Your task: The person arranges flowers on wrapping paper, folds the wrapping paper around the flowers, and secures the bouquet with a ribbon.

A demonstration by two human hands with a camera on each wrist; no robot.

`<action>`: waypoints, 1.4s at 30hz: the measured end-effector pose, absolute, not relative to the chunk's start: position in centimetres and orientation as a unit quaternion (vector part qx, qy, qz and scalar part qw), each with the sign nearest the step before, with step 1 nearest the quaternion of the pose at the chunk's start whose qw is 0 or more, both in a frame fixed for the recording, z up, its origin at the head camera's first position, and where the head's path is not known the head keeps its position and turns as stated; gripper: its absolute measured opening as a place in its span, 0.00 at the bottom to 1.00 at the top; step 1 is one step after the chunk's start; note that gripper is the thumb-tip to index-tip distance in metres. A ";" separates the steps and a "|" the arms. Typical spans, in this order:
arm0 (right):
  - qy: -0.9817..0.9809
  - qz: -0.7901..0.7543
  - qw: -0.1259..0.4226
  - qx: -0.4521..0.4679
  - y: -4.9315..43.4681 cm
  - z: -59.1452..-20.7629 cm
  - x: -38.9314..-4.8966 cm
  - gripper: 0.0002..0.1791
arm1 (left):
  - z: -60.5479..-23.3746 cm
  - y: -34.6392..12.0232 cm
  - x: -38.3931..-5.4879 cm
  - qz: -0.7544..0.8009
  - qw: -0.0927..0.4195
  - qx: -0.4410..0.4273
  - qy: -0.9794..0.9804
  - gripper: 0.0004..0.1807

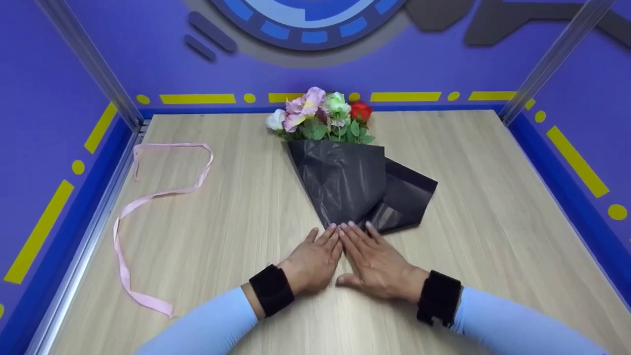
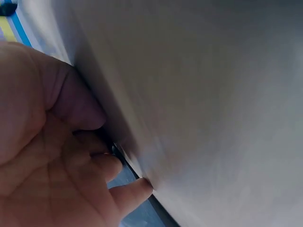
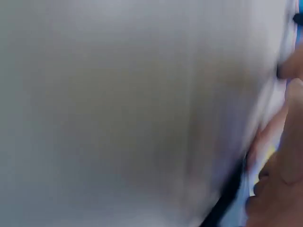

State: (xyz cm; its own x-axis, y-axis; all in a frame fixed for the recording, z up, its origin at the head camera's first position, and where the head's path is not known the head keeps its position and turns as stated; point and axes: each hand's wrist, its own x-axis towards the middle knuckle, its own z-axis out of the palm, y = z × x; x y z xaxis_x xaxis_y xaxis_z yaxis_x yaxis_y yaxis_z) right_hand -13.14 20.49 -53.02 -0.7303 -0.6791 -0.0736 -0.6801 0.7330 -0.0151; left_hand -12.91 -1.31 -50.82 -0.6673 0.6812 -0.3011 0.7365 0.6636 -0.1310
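A bouquet of flowers lies at the middle of the table in black wrapping paper (image 1: 340,180), its narrow end toward me. Above the paper's upper edge show a white flower (image 1: 276,120), a pink flower (image 1: 305,107), a pale green flower (image 1: 337,106) and a red rose (image 1: 361,112). My left hand (image 1: 315,259) touches the narrow end with nearly straight fingers. Beside it my right hand (image 1: 379,264) does the same, fingers extended and thumb spread. The fingertips of both hands almost meet there. The wrist views are blurred; the left one shows that palm (image 2: 52,161) close up.
A long pink ribbon (image 1: 121,246) lies in loose curves on the left of the wooden table (image 1: 236,197). The right part of the wrapping paper sticks out as an unfolded flap (image 1: 406,197). Blue panels (image 1: 434,69) with yellow marks stand around the back and sides.
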 end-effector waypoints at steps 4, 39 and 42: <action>0.932 -0.024 0.070 -0.356 20.9 -54.0 -12.4 0.58 | -50.8 -1.3 -12.9 -0.116 0.124 0.389 0.906 0.37; 0.929 -0.031 0.080 -0.360 22.6 -53.2 -15.6 0.52 | -50.3 0.0 -14.4 -0.091 0.081 0.387 0.914 0.33; 0.931 -0.034 0.099 -0.349 23.3 -53.4 -16.1 0.53 | -50.1 0.0 -14.5 -0.095 0.099 0.383 0.913 0.33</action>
